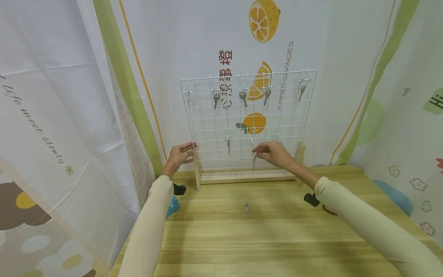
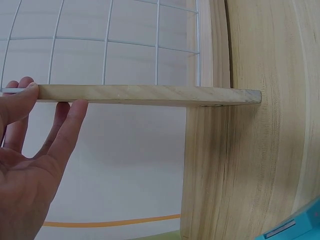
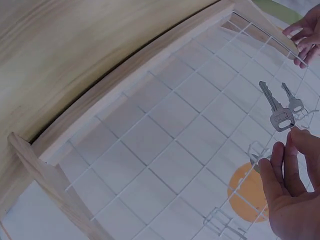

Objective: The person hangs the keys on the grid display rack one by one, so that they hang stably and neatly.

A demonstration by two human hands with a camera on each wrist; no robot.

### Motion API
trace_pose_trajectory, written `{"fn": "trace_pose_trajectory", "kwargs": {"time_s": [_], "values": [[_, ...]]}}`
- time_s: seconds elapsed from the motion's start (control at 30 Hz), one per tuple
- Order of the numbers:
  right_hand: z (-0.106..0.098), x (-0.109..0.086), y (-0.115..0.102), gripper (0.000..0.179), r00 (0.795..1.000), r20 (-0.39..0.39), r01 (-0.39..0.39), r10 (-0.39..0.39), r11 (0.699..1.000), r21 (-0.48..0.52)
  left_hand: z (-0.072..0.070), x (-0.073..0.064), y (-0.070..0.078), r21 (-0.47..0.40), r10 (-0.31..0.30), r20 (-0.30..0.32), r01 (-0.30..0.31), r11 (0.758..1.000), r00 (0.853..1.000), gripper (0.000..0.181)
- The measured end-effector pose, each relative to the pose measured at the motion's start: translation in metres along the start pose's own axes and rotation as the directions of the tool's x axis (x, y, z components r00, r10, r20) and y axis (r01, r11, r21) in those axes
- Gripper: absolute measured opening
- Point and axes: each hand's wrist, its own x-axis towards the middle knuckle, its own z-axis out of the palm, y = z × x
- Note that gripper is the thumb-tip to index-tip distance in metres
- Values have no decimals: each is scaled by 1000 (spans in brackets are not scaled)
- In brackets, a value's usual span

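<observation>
A white wire grid rack (image 1: 249, 115) stands on wooden uprights at the back of the table. My left hand (image 1: 179, 156) holds the top of its left upright (image 2: 150, 94), thumb on one side and fingers on the other. With thumb and fingertips, my right hand (image 1: 275, 153) pinches the top end of a silver key (image 3: 281, 116), whose blade hangs down in front of the grid. The pinching fingers are just below a lower-row hook (image 1: 250, 140). Another key (image 3: 295, 104) hangs on the hook to the left.
Several keys, including one at the right end (image 1: 302, 91), hang along the upper row. A bare hook (image 1: 278, 135) is right of my right hand. A key with a ring (image 1: 247, 207) lies on the table (image 1: 277, 238). A blue object (image 1: 173, 207) sits by my left forearm.
</observation>
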Motion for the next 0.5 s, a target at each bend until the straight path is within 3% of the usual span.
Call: {"fn": "trace_pose_trajectory", "kwargs": {"time_s": [0.2, 0.5], "values": [[-7, 11, -1, 14, 997, -60, -40, 41, 999, 19, -2, -1, -1, 3, -3, 8, 3, 1000, 1000, 50], [-11, 23, -1, 14, 993, -83, -82, 83, 997, 14, -1, 0, -2, 1, 3, 5, -3, 1000, 1000, 50]]}}
